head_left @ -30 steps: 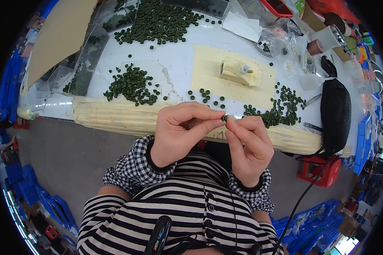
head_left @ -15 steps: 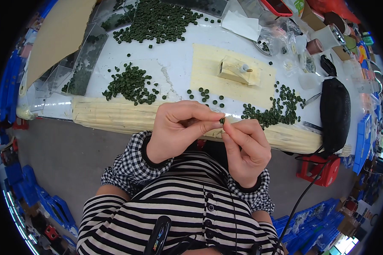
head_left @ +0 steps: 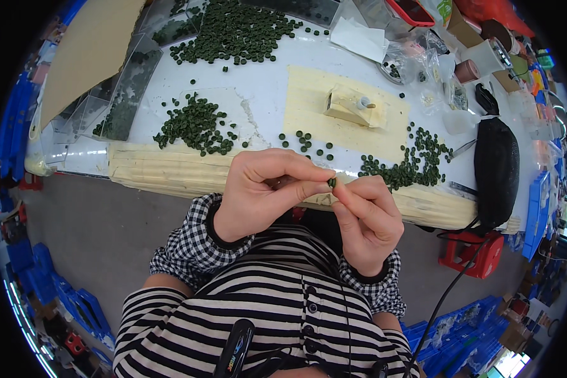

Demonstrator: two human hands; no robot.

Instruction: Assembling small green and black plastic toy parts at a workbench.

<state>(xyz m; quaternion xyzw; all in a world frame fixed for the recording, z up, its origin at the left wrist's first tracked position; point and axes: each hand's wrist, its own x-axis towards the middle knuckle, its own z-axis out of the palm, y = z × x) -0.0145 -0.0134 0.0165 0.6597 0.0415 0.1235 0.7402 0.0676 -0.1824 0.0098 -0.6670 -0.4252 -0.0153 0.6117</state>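
Near the front edge of the table, my left hand (head_left: 258, 192) pinches a small dark green round piece (head_left: 331, 183) between thumb and index finger. My right hand (head_left: 370, 220) meets it there, its index fingertip pressed against the piece and its other fingers curled. The fingertips cover part of the piece. Just beyond my hands lie several loose pieces like it (head_left: 305, 142). A scattered group (head_left: 416, 157) spreads to the right, and a heap (head_left: 195, 123) sits to the left.
A larger heap (head_left: 233, 31) lies at the back beside clear plastic boxes (head_left: 129, 88). A beige-covered block with a small peg (head_left: 356, 108) stands on a cream sheet (head_left: 302, 94). On the right are a black pouch (head_left: 496, 170), tweezers (head_left: 465, 147) and plastic bags. A red stool (head_left: 479, 255) stands below.
Both hands stay together at nearly the same spot. The piece has turned slightly between the fingertips, and my right thumb has shifted a little away from it.
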